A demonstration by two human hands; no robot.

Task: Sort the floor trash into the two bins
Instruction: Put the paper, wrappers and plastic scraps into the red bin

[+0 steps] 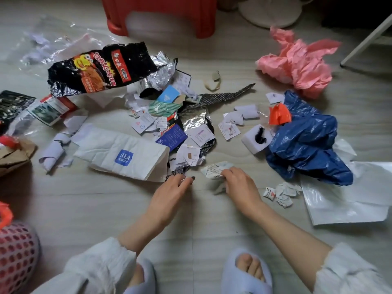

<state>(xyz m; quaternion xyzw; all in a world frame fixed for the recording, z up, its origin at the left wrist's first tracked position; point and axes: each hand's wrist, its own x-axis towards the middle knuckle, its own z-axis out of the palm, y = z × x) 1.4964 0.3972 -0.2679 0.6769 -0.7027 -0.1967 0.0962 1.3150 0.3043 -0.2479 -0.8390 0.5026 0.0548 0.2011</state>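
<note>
Head view: the left hand (169, 193) reaches down to the floor (95, 204), fingertips pinching a small dark scrap (193, 177) at the near edge of the pile. The right hand (239, 183) pinches the near edge of a crumpled receipt (216, 169), fingers curled over it.

The trash spreads in an arc beyond the hands. A white bag (123, 154) marked "HLA" in a blue square lies just left of the left hand. A black noodle wrapper (99, 68) with red and yellow Chinese print sits farther back, on foil (161, 60). Between them lie paper tags, a blue card (171, 139) and a dark mesh strip (224, 94). To the right are a blue plastic bag (307, 143), an orange scrap (279, 114), a white foam block (256, 137), pink tissue (297, 66) and a white mailer (350, 198). Clear film (42, 43) lies far left.

A red stool (161, 15) blocks the far side. A pink perforated bin (17, 257) stands at the lower left edge; a second bin cannot be made out. Bare floor lies open between the hands and the slippers (247, 272).
</note>
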